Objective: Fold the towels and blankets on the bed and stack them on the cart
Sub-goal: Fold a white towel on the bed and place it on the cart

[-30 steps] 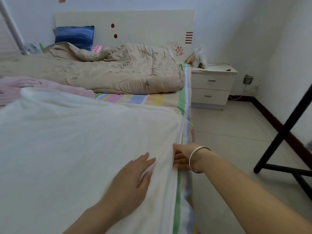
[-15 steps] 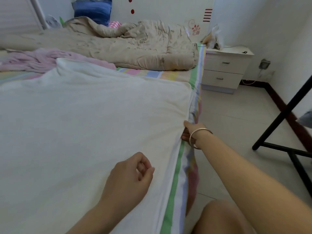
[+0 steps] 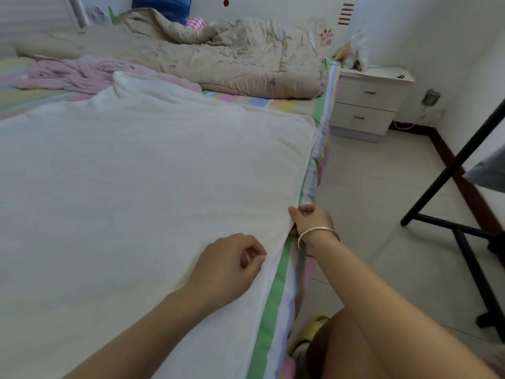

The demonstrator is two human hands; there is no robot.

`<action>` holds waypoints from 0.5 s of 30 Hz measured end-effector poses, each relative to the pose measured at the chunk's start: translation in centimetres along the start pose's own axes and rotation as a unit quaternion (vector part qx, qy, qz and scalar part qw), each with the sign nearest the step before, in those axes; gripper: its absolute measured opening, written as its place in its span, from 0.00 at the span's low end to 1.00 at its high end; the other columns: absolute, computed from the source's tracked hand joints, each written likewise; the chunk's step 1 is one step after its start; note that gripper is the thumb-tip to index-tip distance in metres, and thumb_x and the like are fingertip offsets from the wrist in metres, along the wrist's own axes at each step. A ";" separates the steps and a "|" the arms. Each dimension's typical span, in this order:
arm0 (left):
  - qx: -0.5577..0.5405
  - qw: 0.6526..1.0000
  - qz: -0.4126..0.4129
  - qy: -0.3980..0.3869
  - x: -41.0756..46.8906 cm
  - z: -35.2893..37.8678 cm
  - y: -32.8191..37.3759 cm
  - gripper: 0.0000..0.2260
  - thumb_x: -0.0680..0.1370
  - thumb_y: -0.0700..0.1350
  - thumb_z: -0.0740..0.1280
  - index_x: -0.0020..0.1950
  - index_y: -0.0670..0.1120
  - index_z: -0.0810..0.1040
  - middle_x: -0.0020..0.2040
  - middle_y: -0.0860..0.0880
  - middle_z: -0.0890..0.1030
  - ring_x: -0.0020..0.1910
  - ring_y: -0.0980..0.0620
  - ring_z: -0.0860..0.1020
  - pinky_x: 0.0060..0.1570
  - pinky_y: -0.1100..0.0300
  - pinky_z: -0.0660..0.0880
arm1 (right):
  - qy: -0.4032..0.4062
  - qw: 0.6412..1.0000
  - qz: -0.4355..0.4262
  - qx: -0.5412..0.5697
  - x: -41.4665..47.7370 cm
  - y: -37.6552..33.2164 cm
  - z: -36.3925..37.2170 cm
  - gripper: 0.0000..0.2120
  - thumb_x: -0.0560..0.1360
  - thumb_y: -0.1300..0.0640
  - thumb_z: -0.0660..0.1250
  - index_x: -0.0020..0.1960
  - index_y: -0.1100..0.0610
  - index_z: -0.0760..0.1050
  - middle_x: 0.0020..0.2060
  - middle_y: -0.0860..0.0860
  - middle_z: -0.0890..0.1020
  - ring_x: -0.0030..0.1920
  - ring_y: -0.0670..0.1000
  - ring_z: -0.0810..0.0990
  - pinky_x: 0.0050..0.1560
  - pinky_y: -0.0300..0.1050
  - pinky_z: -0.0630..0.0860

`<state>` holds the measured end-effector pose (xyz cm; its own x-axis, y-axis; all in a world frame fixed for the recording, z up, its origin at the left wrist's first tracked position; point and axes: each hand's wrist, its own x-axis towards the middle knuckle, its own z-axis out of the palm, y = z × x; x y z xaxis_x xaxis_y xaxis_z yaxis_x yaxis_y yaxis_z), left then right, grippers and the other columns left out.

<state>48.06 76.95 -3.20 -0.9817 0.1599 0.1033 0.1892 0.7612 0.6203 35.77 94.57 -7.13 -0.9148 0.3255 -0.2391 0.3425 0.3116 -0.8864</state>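
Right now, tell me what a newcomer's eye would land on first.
A big white towel covers the near part of the bed, with both hands at its right edge: the left hand pinches the hem, and the right hand, wearing a bangle, grips it farther along. Behind lie a rumpled beige quilt and a pink blanket.

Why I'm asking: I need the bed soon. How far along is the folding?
Barely started. Done: nothing visibly folded. In hand: the white towel lies spread flat on the bed; the left hand and right hand pinch its near edge. To do: the pink blanket and beige quilt lie crumpled.
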 end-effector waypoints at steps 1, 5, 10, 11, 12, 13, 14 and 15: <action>-0.051 0.999 -0.005 0.004 -0.4 -0.3 -0.4 0.06 0.77 0.45 0.66 0.46 0.56 0.80 0.41 0.60 0.81 0.40 0.61 0.79 0.44 0.63 0.76 | 0.013 1.000 -0.013 -0.021 -0.3 -0.3 -0.1 0.12 0.69 0.47 0.72 0.47 0.52 0.74 0.49 0.55 0.83 0.49 0.60 0.81 0.57 0.56 0.76; -0.071 0.993 0.027 0.092 -2.5 -2.3 -2.2 0.10 0.79 0.44 0.62 0.53 0.53 0.81 0.51 0.59 0.82 0.51 0.61 0.79 0.56 0.62 0.76 | 0.098 0.950 -0.191 -0.227 -2.3 -2.8 0.3 0.21 0.76 0.50 0.65 0.68 0.53 0.68 0.66 0.55 0.70 0.67 0.59 0.68 0.66 0.50 0.65; 0.226 0.970 0.048 -0.069 -6.4 -2.0 -4.1 0.41 0.72 0.72 0.32 0.80 0.52 0.46 0.80 0.52 0.43 0.78 0.57 0.39 0.77 0.51 0.41 | -0.116 0.812 -0.354 -0.449 -6.1 -3.5 4.5 0.28 0.81 0.39 0.47 0.78 0.45 0.48 0.78 0.48 0.44 0.77 0.51 0.39 0.75 0.53 0.37; 0.249 0.963 0.041 -0.094 -7.2 -1.5 -4.0 0.44 0.69 0.73 0.28 0.80 0.50 0.39 0.79 0.51 0.36 0.76 0.56 0.33 0.76 0.50 0.38 | -0.148 0.789 -0.366 -0.471 -6.7 -2.5 4.8 0.28 0.81 0.38 0.44 0.78 0.44 0.45 0.78 0.47 0.42 0.77 0.50 0.37 0.75 0.53 0.35; 0.256 0.960 0.038 -0.104 -8.0 -1.2 -3.8 0.45 0.68 0.74 0.28 0.79 0.49 0.34 0.78 0.51 0.32 0.75 0.56 0.30 0.76 0.49 0.37 | -0.163 0.772 -0.375 -0.486 -7.1 -1.3 4.6 0.29 0.80 0.37 0.41 0.78 0.44 0.42 0.78 0.46 0.41 0.77 0.49 0.36 0.75 0.53 0.34; 0.256 0.960 0.035 -0.108 -8.4 -1.0 -3.6 0.47 0.67 0.76 0.31 0.78 0.48 0.32 0.77 0.50 0.30 0.74 0.56 0.28 0.75 0.49 0.36 | -0.166 0.765 -0.378 -0.494 -7.4 -0.2 4.1 0.31 0.79 0.35 0.38 0.78 0.44 0.41 0.78 0.46 0.40 0.77 0.48 0.36 0.75 0.52 0.34; 0.257 0.960 0.035 -0.109 -8.6 -1.0 -3.5 0.48 0.66 0.77 0.34 0.77 0.48 0.31 0.76 0.50 0.29 0.74 0.56 0.27 0.75 0.49 0.35 | -0.160 0.766 -0.377 -0.496 -7.6 0.7 3.6 0.33 0.76 0.33 0.35 0.78 0.44 0.40 0.78 0.46 0.40 0.77 0.48 0.36 0.75 0.52 0.34; 0.263 0.958 0.038 -0.110 -9.0 -1.0 -3.5 0.49 0.67 0.77 0.36 0.77 0.48 0.30 0.76 0.50 0.28 0.74 0.55 0.27 0.75 0.48 0.35 | -0.154 0.772 -0.368 -0.494 -7.9 1.6 3.0 0.35 0.75 0.33 0.33 0.78 0.45 0.39 0.78 0.46 0.40 0.77 0.48 0.36 0.75 0.52 0.34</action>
<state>56.18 72.28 -5.53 -0.9476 0.3119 -0.0687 0.3010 0.9441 0.1348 42.87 89.83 -7.84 -0.8949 -0.4451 -0.0313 -0.4381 0.8898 -0.1276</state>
